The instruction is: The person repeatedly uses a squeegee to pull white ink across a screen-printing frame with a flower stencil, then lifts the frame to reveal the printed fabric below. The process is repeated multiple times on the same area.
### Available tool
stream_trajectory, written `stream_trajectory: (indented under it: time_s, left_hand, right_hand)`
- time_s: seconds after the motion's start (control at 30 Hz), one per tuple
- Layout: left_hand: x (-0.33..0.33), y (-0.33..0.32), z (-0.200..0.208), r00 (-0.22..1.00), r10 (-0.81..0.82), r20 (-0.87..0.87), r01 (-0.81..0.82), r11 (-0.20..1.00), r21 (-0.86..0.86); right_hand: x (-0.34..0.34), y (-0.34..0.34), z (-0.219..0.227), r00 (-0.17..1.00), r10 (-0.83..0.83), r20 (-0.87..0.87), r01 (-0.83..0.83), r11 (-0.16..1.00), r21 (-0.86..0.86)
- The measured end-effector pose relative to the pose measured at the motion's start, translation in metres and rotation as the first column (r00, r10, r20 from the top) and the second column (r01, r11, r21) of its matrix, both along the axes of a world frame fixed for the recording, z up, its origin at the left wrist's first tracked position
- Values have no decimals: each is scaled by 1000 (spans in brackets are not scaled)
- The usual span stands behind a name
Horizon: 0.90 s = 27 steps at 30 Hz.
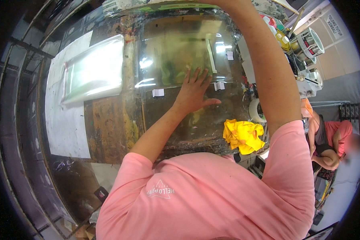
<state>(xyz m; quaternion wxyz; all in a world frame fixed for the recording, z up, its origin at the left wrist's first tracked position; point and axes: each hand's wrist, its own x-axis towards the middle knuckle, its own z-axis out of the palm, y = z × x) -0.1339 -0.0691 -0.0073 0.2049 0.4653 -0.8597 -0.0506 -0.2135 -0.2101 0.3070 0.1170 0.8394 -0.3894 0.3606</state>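
A person in a pink shirt is pressing the left hand (195, 90) flat, fingers spread and gripping nothing, on a clear glossy sheet (180, 56) lying on a paint-stained worktable (108, 128). The right arm is reaching up past the frame, its hand unseen. A crumpled yellow cloth (244, 136) is lying just right of the left hand.

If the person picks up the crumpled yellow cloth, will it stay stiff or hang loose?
The crumpled yellow cloth would probably hang loose: it lies in soft folds. It looks light, since it sits bunched at the worktable's edge, untouched by either hand.
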Motion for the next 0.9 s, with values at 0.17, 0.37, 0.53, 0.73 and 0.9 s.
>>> stream_trajectory:
  time_s: [0.17,0.37,0.53,0.73,0.9]
  left_hand:
    - [0,-1,-2,1000,-11,10,12,999,-40]
    - [7,2,15,998,-25,56,26,999,-20]
    - [84,-9,103,409,593,-694,-385,801,458]
    - [137,23,143,462,466,-754,-253,885,392]
    - [126,58,68,602,617,-507,-450,786,424]
  right_hand:
    - [1,0,1,998,-49,-33,50,998,33]
    - [1,2,-3,1000,-19,11,20,999,-42]
    - [-2,20,-25,999,-6,48,10,996,-84]
    - [-27,71,-110,965,33,-260,-4,994,110]
    - [-48,94,-171,920,291,-263,-117,843,525]
